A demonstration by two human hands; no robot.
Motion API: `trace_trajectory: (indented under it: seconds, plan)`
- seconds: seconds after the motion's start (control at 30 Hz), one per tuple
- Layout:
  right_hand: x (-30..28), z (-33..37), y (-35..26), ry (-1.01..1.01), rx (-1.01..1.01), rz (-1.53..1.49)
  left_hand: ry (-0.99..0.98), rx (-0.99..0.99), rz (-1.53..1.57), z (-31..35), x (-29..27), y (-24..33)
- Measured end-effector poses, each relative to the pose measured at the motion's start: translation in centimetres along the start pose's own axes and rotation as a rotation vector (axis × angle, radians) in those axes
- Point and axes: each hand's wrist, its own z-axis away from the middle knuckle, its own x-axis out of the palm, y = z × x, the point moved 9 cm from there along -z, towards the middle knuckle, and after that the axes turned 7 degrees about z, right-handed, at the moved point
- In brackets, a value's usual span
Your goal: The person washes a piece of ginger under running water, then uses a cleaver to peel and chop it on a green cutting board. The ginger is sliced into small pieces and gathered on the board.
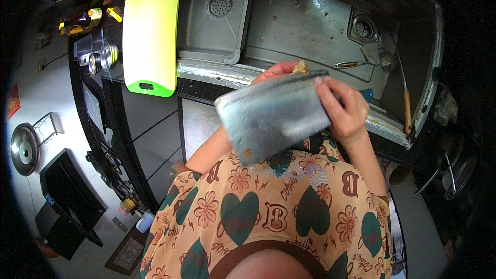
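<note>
Head cam: your right hand (343, 108) has its fingers pinching the right end of that broad cleaver (274, 116), long axis slanting down-left. Pale lump (300, 67) pokes above its upper edge, nearer your left hand (276, 70); can't tell that grip, blade's blocking it.

Cutting board (150, 31) on the counter (116, 51), left of the sink (305, 20); cleaver (274, 116) at the sink's front edge.

The blurred cleaver (274, 121) hid most of the left hand (273, 71) and part of a pale lump (300, 66) of unclear kind. On the worktop (199, 89), the far right corner of the chopping board (150, 36) was cut off; specks (262, 39) in the sink (310, 28) were too small to identify.
</note>
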Motion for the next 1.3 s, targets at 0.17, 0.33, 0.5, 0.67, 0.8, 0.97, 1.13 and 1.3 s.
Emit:
trace_trajectory:
  seconds: [0.17, 0.33, 0.5, 0.67, 0.8, 0.97, 1.13, 1.3]
  plan:
    - [2.7, 2.9, 8.8, -0.209, 0.442, 0.247, -0.147, -0.132, 0.194, 0.9, 2.9, -0.8]
    - [-0.7, 1.2, 4.7, -0.076, 0.260, 0.085, -0.020, 0.008, 0.169, 0.0, 1.2, 0.4]
    - [-1.3, 0.2, -0.2, -0.015, 0.057, 0.001, 0.069, 0.083, -0.034, -0.3, 0.0, 0.5]
    - [-0.8, 0.4, -0.9, -0.004, 0.006, -0.018, 0.017, 0.099, -0.080, -0.2, 0.3, 0.1]
    - [-0.4, 0.4, -1.0, -0.023, 0.018, -0.021, -0.019, 0.104, -0.064, 0.7, 0.7, 0.1]
    - [0.6, 0.9, 0.2, -0.010, -0.026, 0.043, -0.120, 0.166, 0.031, 2.4, 1.2, 0.2]
    - [2.2, 3.2, 8.7, -0.171, 0.432, 0.173, 0.053, 0.054, -0.071, 0.7, 1.6, 0.3]
    - [-0.5, 1.0, 4.7, -0.067, 0.272, 0.032, 0.039, 0.076, 0.039, -0.1, -0.1, 0.9]
